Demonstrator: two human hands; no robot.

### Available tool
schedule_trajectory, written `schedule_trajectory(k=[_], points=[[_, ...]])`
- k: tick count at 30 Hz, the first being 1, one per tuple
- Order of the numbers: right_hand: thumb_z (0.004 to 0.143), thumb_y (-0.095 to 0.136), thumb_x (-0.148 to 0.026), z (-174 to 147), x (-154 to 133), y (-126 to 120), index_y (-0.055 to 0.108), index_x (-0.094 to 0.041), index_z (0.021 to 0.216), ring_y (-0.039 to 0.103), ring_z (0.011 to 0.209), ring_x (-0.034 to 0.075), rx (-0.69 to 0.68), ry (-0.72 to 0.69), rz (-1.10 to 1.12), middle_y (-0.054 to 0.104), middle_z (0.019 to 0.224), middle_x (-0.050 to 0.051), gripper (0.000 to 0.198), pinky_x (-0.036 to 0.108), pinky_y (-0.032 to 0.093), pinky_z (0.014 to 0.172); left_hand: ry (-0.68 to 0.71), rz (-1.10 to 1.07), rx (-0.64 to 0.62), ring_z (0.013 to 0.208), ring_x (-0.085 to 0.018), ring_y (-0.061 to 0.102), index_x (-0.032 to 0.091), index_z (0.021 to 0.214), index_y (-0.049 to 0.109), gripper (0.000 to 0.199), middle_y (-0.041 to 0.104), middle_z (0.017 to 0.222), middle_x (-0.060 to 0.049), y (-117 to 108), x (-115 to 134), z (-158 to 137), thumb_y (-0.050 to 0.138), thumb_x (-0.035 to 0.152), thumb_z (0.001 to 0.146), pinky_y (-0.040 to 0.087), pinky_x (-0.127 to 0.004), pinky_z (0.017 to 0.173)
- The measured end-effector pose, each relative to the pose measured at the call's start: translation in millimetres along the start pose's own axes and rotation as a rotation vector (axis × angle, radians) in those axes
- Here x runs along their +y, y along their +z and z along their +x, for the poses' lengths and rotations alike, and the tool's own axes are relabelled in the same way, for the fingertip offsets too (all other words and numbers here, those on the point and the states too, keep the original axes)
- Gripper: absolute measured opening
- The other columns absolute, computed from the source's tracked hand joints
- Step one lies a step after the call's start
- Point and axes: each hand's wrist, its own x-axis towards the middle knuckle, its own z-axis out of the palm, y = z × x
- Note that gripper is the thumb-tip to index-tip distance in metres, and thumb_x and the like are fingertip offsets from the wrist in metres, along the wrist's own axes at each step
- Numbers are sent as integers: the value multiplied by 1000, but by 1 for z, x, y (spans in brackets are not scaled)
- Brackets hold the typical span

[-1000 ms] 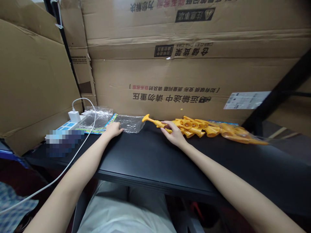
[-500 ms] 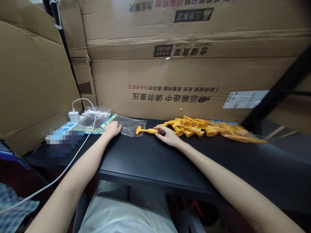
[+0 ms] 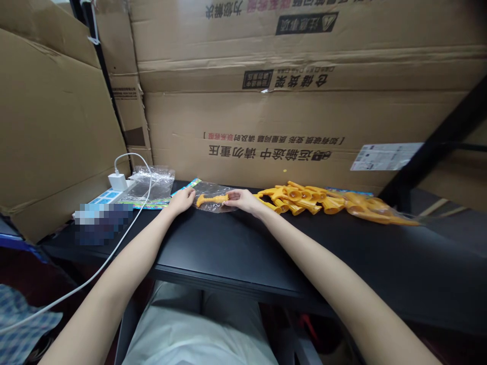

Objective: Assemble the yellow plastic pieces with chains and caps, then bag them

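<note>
My left hand is closed on the edge of a clear plastic bag with a colourful printed header. My right hand pinches the right end of a yellow plastic toy with a T-shaped head, which points left toward my left hand. Film shows around the toy, and it appears to lie within the bag. Just right of my right hand is a pile of yellow plastic toys, several with flared, hollow ends.
Filled clear bags of yellow toys lie right of the pile. More flat clear bags lie at left beside a power strip with a white charger. A white cable crosses the table's left side. Cardboard stands behind.
My right hand has moved left with the yellow toy, bringing it from the bag's right end to between the bag's film. My left hand has shifted slightly right.
</note>
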Motion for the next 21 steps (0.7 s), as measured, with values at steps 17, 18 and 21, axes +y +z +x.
schedule_trajectory(k=[17,18,21], points=[[62,76,-29,-18,-11,12,61,-16,78,56,64,13,10,53,-108,62,69,1,26,25,45,62,-339,-352,31,93,-18,68,15,119,60,41,73,96,-8,-6,-10,7,41,15,83,47,-29,91],[61,76,-31,-19,-11,12,61,-16,79,55,63,12,-34,59,-63,62,68,0,29,25,45,62,-344,-394,20,89,-17,69,15,119,59,41,73,96,-8,-5,-9,7,41,15,83,49,-27,87],[55,79,-33,-18,-9,13,60,-16,80,54,64,12,-58,33,16,60,69,-1,35,26,44,62,-348,-478,-4,79,-14,70,13,120,57,40,73,96,-10,-3,-5,6,39,15,85,51,-24,78]])
